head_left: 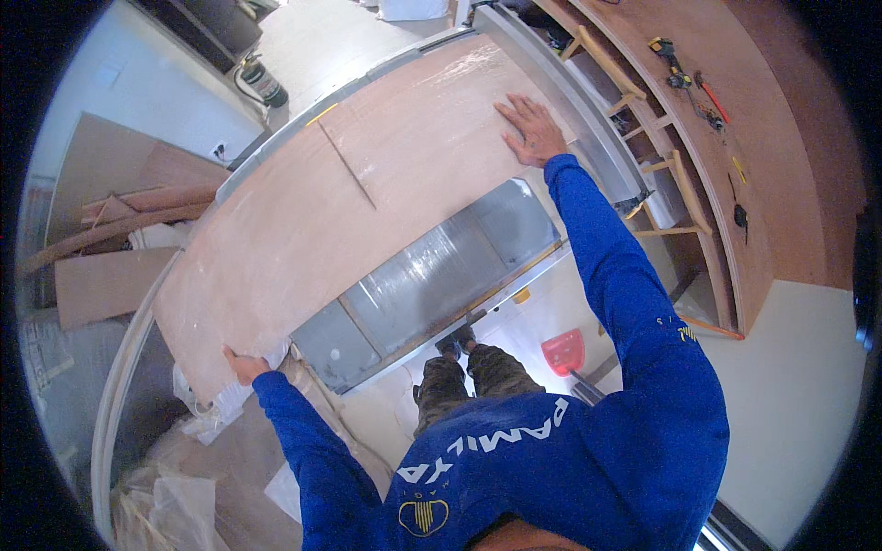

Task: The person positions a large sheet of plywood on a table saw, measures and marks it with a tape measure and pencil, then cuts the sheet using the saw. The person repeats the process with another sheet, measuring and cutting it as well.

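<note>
A large pinkish-brown plywood sheet lies across a grey metal-topped work table. The bare strip of metal shows along the near side. My left hand grips the sheet's near left edge, thumb on top and the other fingers hidden beneath. My right hand rests flat on the sheet near its right end, fingers spread. Across the sheet's middle runs a thin dark line, a slot or a strip, with a yellow piece at its far end. A long grey metal rail borders the sheet on the right.
On the right, a wooden counter carries a yellow-black power drill and a red-handled tool. Wooden stools stand under it. A red dustpan lies on the floor. Wood offcuts lean at left; a fire extinguisher stands behind.
</note>
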The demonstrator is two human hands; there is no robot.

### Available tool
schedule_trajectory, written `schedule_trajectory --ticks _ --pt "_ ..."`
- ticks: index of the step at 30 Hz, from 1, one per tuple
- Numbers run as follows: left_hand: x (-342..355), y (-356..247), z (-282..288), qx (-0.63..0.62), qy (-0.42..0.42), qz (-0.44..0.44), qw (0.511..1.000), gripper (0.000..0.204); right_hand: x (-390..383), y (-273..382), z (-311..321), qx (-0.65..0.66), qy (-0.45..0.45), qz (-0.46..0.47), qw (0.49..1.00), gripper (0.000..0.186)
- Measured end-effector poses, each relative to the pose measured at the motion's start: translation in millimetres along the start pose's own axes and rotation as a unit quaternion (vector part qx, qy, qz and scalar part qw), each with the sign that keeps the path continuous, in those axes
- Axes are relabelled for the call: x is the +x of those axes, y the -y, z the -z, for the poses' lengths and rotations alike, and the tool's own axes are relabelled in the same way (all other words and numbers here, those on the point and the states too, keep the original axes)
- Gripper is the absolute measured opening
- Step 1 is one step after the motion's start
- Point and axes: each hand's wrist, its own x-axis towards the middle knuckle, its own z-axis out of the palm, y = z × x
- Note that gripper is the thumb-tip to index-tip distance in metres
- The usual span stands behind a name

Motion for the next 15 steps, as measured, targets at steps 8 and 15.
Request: schedule_trajectory --ticks 8,15 --pt "65 29 5 0.039 0.049 -0.076 0.995 0.064 5 -8 -14 0.006 -0.012 -0.007 1.000 0.064" --pt "97 41 29 0.322 0.075 -0.264 0.906 0.081 15 -17 -27 0.014 -0.013 0.031 0.999 0.064"
